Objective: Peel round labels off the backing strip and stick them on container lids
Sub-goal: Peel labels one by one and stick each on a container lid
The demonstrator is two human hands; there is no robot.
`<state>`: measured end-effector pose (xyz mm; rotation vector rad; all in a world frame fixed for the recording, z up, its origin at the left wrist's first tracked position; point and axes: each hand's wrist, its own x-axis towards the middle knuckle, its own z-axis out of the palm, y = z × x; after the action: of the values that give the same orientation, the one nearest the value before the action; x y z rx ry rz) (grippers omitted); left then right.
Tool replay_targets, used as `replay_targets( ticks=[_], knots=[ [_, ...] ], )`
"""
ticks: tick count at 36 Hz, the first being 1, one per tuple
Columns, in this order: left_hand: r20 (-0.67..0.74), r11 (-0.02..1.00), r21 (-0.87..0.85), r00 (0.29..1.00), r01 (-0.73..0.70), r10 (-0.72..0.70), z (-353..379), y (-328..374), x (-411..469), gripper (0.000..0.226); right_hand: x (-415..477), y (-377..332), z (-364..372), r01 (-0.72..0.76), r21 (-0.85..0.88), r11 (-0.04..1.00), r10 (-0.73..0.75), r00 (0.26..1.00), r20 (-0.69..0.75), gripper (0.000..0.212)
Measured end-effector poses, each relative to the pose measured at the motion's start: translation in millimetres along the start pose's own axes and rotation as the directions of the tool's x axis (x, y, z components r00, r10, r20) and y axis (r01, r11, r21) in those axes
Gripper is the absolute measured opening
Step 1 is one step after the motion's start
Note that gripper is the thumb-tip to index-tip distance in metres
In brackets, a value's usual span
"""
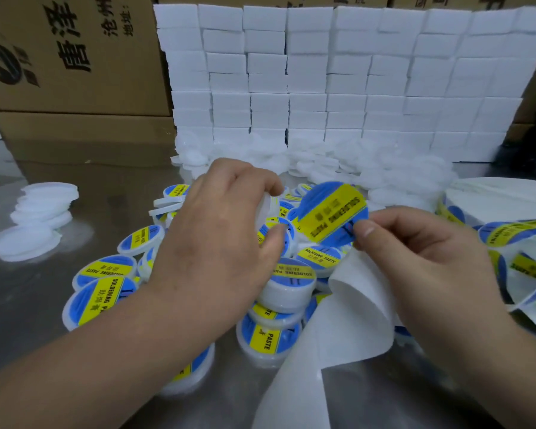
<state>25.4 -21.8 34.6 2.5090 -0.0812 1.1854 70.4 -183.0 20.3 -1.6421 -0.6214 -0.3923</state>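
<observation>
At frame centre, the right hand (415, 258) pinches the lower right edge of a round label (331, 212) between thumb (364, 232) and forefinger, with the other fingers curled loosely beneath. We see the label's printed face turned toward the camera. Its yellow band, the long axis, runs on a diagonal from lower left up to upper right, blue on either side. Just left of it, the left hand (220, 236) grips a white lid (265, 205), fingertips curled over the top and thumb underneath, with the lid's rim close to the label's left edge.

Below the right hand the bare white backing strip (338, 320) curls down toward the bottom of the frame. More of the strip, with labels on it, loops at the right edge (508, 233). Under both hands we find a heap of labelled containers (106, 269) on a shiny steel table (44, 305). Plain lids (44, 202) lie at middle left, and more are piled behind the hands (322, 162). A wall of stacked white boxes (322, 78) fills the upper frame, with brown cartons (75, 57) at upper left.
</observation>
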Motion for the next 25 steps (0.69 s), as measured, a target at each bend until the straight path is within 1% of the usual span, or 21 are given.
replay_targets(
  ticks=[1, 2, 3, 4, 5, 6, 7, 9, 10, 12, 14, 15, 19, 22, 25],
  knots=[
    [-0.004, 1.0, -0.015, 1.0, 0.021, -0.021, 1.9, -3.4, -0.1, 0.03, 0.9, -1.1, -0.9, -0.002, 0.041, 0.999, 0.003, 1.0, -0.028, 0.012],
    [0.029, 0.989, -0.084, 0.993, 0.119, -0.117, 0.8, -0.4, 2.1, 0.028, 2.0, -2.0, -2.6, 0.002, 0.086, 0.996, 0.002, 0.999, -0.047, 0.014],
    [0.065, 0.942, -0.254, 0.975, 0.221, -0.211, 1.2, -1.5, 2.8, 0.022, 3.1, -3.2, -4.2, 0.015, 0.122, 0.992, -0.009, 0.998, -0.056, 0.018],
    [0.141, 0.819, -0.446, 0.932, 0.361, -0.333, -0.9, 0.9, 6.2, 0.025, 3.8, -4.1, -5.1, 0.031, 0.138, 0.99, -0.024, 0.998, -0.054, 0.022],
    [0.239, 0.647, -0.625, 0.897, 0.436, -0.373, -1.4, 0.1, 7.7, 0.014, 4.0, -4.8, -4.9, 0.041, 0.14, 0.989, -0.036, 0.999, -0.037, 0.024],
    [0.299, 0.469, -0.74, 0.861, 0.481, -0.411, -2.5, 2.3, 9.2, 0.049, 3.8, -5.1, -4.3, 0.043, 0.133, 0.99, -0.042, 0.999, -0.004, 0.023],
    [0.376, 0.283, -0.821, 0.842, 0.496, -0.386, 0.8, -1.2, 9.0, 0.023, 3.3, -5.3, -2.7, 0.032, 0.131, 0.991, -0.038, 0.998, 0.043, 0.02],
    [0.494, 0.054, -0.838, 0.796, 0.543, -0.349, -0.5, 2.5, 9.4, 0.029, 1.2, -5.3, 0.6, -0.009, 0.158, 0.987, -0.018, 0.986, 0.169, 0.02],
    [0.558, -0.064, -0.822, 0.779, 0.566, -0.286, -2.0, 3.7, 9.3, 0.028, 0.1, -5.3, 1.9, -0.022, 0.171, 0.985, -0.019, 0.972, 0.232, 0.021],
    [0.625, -0.186, -0.781, 0.751, 0.597, -0.214, -1.2, 4.4, 8.9, 0.041, -1.7, -7.2, 3.3, -0.043, 0.195, 0.98, -0.02, 0.95, 0.31, 0.025],
    [0.639, -0.208, -0.766, 0.756, 0.608, -0.145, -0.5, 4.6, 8.3, 0.045, -2.1, -9.4, 2.8, -0.061, 0.234, 0.97, -0.019, 0.944, 0.328, 0.029],
    [0.633, -0.192, -0.771, 0.765, 0.608, -0.118, 0.7, 4.3, 7.6, 0.042, -2.0, -10.2, 2.6, -0.068, 0.25, 0.966, -0.02, 0.943, 0.332, 0.031],
    [0.629, -0.18, -0.772, 0.773, 0.61, -0.081, 2.8, 2.6, 6.3, 0.029, -1.1, -8.7, 1.2, -0.129, 0.269, 0.954, 0.032, 0.94, 0.339, 0.025],
    [0.641, -0.176, -0.76, 0.766, 0.625, -0.048, 3.7, 3.1, 4.9, 0.029, -1.2, -7.5, 1.5, -0.155, 0.262, 0.953, 0.045, 0.923, 0.381, 0.024],
    [0.635, -0.152, -0.768, 0.771, 0.622, -0.05, 6.0, 4.1, 2.8, 0.031, -1.0, -5.6, 1.4, -0.139, 0.211, 0.968, 0.042, 0.912, 0.408, 0.024]
  ],
)
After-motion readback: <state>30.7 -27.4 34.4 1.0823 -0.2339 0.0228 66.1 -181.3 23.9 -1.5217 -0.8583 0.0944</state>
